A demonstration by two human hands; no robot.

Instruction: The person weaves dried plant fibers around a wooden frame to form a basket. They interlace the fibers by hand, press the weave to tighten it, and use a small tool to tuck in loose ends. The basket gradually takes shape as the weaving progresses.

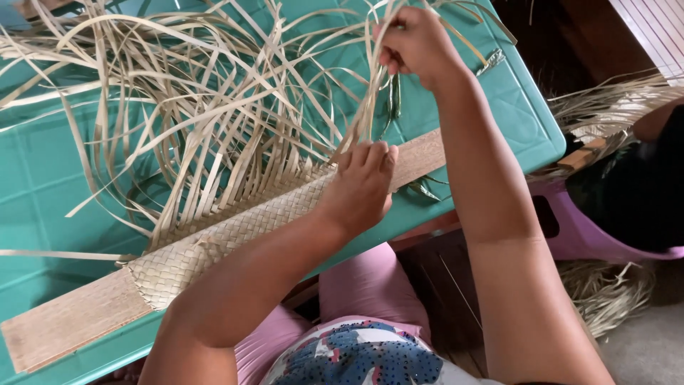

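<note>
Woven strip [235, 228] pressed by flat left hand [360, 189]; right hand [417, 43] pinches strands [214, 107], fingertips hidden.

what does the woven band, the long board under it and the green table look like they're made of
Woven band: flat pale tan strips, matte, probably dried palm leaf or similar fibre. Board: light wood, grain streaks, looks unfinished. Table: teal, smooth, moulded panel lines, likely plastic.

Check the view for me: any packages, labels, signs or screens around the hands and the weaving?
None in view: no package, label, sign or screen.
Only a teal table, a wooden board, the woven strip and loose straw strips around the left hand and right hand.
</note>
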